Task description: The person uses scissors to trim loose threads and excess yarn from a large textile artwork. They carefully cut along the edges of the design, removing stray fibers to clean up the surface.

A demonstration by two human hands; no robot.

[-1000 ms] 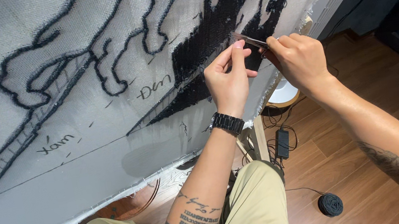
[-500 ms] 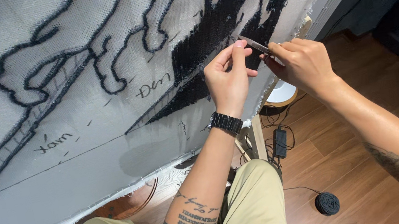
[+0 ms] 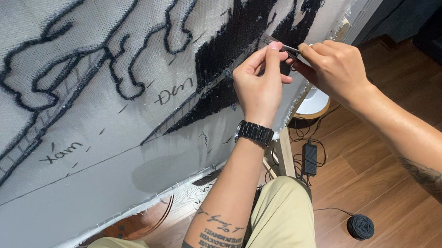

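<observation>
Both hands had barely shifted, staying together at the canvas. Left hand [image 3: 258, 84] and right hand [image 3: 333, 65] pinched a small metal tool [image 3: 286, 49] between fingertips against the stretched grey backing cloth [image 3: 92, 183] with black tufted outlines. Below, wooden floor [image 3: 375, 175] carried a yarn ball [image 3: 360, 226].

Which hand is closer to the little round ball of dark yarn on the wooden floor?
The right hand, though neither is near. The ball of dark yarn lies almost straight below it on the floor, while the left hand, wearing a black wristwatch, sits further left.
</observation>
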